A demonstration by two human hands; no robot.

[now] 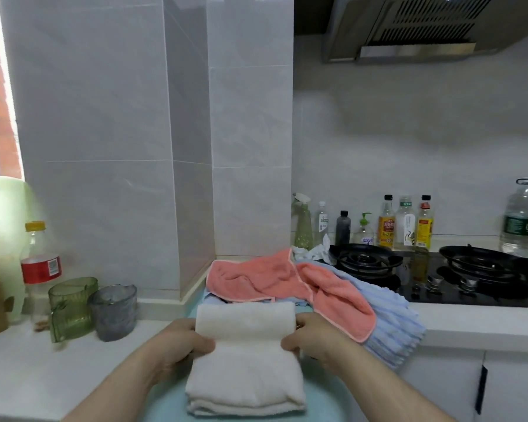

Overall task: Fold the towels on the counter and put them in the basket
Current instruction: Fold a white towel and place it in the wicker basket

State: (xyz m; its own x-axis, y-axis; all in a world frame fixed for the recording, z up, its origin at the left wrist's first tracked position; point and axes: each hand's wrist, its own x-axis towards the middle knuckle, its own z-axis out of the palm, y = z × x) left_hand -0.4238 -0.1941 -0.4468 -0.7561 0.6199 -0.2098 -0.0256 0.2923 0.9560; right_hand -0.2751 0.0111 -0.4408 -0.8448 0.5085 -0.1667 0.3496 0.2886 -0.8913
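Left hand [183, 342]: closed on the left edge of the white towel [246, 357], thumb on top. Right hand [310, 339]: closed on the right edge, likewise. White towel: between both hands, partly folded, upper flap turned over the lower layers; it lies on a pale blue-green surface [326, 397], which may be the basket; cannot tell. Pink towel [290, 283]: beyond the hands, unfolded, heaped over a blue towel [393, 324] on the bench [470, 321]. Step in hand, judged: folding the white towel. Next move calls for drawing the flap flat and square, edges matched, before release.
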